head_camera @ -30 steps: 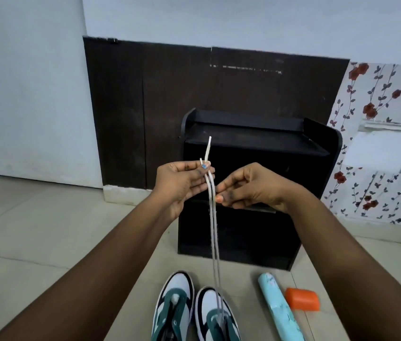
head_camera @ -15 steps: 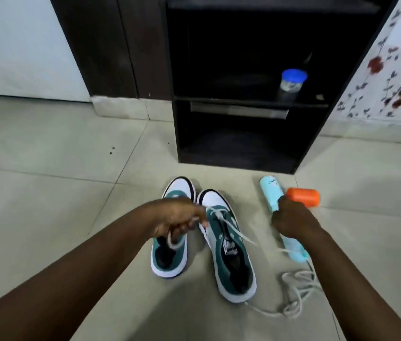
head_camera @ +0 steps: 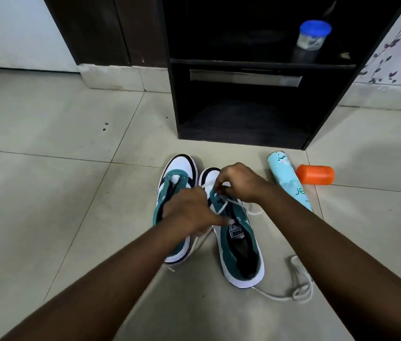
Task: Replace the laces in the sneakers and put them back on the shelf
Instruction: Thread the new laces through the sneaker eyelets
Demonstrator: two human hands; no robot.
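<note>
Since half a second ago, our right hand (head_camera: 240, 183) has left the floor beside the spray can (head_camera: 289, 183) and come across to the right sneaker (head_camera: 237, 232), and our left hand (head_camera: 189, 210) has slid from the left sneaker (head_camera: 172, 212) to the same shoe. We take the black shelf unit (head_camera: 248, 119) at the top of the view as our landmark: it stands on the pale tiled floor (head_camera: 59, 193), both compartments open toward us, with a blue-lidded jar (head_camera: 314, 38) on its upper board. Directly in front of it sit the two teal and white sneakers, side by side with toes pointing at it. Front and right of the unit lies the pale blue can, with an orange cap (head_camera: 315, 174) just beside it. Both hands meet over the right sneaker's front eyelets; each has its fingers curled and pinching the white lace (head_camera: 224, 207), which crosses only those lowest eyelets. A second lace (head_camera: 299, 289) lies loosely coiled on the floor, farthest from the unit on the right. We judge the job barely begun: one shoe started, the other still laceless, and neither is back on the shelf.
</note>
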